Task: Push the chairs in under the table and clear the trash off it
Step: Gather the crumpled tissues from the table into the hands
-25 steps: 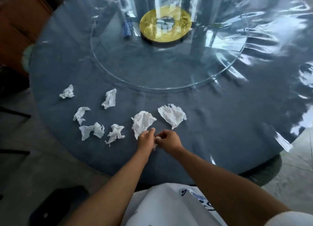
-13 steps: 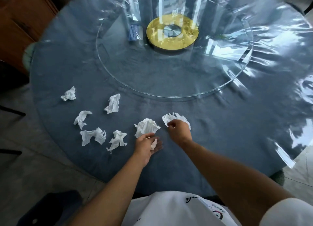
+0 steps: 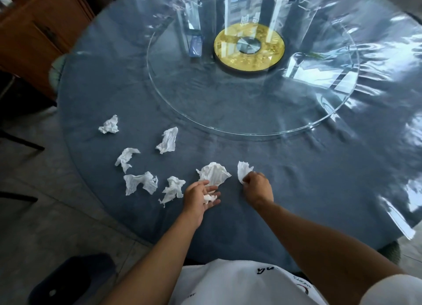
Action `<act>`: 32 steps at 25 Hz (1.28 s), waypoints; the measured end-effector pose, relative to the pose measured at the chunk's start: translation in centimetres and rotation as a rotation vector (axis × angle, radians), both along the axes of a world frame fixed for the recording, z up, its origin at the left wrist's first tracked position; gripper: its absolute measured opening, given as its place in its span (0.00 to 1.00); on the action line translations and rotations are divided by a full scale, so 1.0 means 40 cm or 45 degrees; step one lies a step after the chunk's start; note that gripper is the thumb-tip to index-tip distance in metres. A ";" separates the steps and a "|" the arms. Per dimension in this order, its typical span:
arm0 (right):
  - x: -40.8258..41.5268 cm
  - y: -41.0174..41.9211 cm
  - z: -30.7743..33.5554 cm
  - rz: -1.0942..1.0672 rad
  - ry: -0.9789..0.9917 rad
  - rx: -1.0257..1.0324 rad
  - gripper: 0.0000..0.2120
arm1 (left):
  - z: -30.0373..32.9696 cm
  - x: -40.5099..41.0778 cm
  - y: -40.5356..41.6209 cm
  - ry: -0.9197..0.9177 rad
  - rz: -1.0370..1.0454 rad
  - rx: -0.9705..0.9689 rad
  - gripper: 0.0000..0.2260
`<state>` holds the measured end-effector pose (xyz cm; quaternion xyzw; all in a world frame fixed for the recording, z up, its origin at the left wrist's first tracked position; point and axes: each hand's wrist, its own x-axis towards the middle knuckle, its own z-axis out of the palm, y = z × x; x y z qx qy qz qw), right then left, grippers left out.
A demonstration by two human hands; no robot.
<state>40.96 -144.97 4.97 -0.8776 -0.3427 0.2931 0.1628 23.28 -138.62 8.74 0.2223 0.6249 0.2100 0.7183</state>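
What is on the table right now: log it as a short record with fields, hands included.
surface: round table under a blue cloth and clear plastic
centre: glass turntable with gold hub
left hand: open, palm up, small tissue scrap lying in it
right hand: pinching a crumpled tissue
loose tissues: six, one just beyond the left hand, the farthest near the table's left edge

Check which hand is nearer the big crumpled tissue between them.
Left. The left hand sits right below the big crumpled tissue, fingers at its edge; the right hand is off to its right.
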 end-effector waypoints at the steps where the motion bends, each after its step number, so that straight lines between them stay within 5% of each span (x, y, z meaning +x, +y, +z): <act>1: -0.018 0.010 0.015 -0.110 0.048 0.101 0.09 | 0.007 0.000 0.003 -0.022 0.011 0.010 0.18; 4: -0.104 0.037 0.073 -0.260 0.342 0.342 0.08 | 0.027 -0.003 0.013 -0.093 0.058 0.012 0.20; 10: -0.261 0.072 0.111 0.079 0.992 0.190 0.07 | 0.020 -0.061 0.041 -0.032 0.047 0.011 0.08; 13: -0.282 0.099 0.111 -0.209 1.277 0.212 0.07 | 0.006 -0.109 0.055 0.011 0.163 0.062 0.10; 15: -0.278 0.110 0.107 -0.298 1.057 0.223 0.11 | -0.003 -0.140 0.067 -0.029 0.222 0.055 0.11; 18: -0.249 0.123 0.073 0.007 0.213 0.115 0.13 | -0.006 -0.179 0.077 -0.078 0.241 -0.008 0.12; 21: -0.229 0.134 0.042 0.307 -0.097 -0.054 0.25 | -0.009 -0.206 0.075 -0.092 0.233 -0.020 0.12; 25: -0.226 0.126 0.009 0.354 -0.181 -0.180 0.20 | -0.022 -0.232 0.079 -0.117 0.186 -0.045 0.12; 32: -0.264 0.093 0.030 0.044 0.091 0.142 0.06 | -0.040 -0.221 0.094 -0.151 0.121 -0.029 0.11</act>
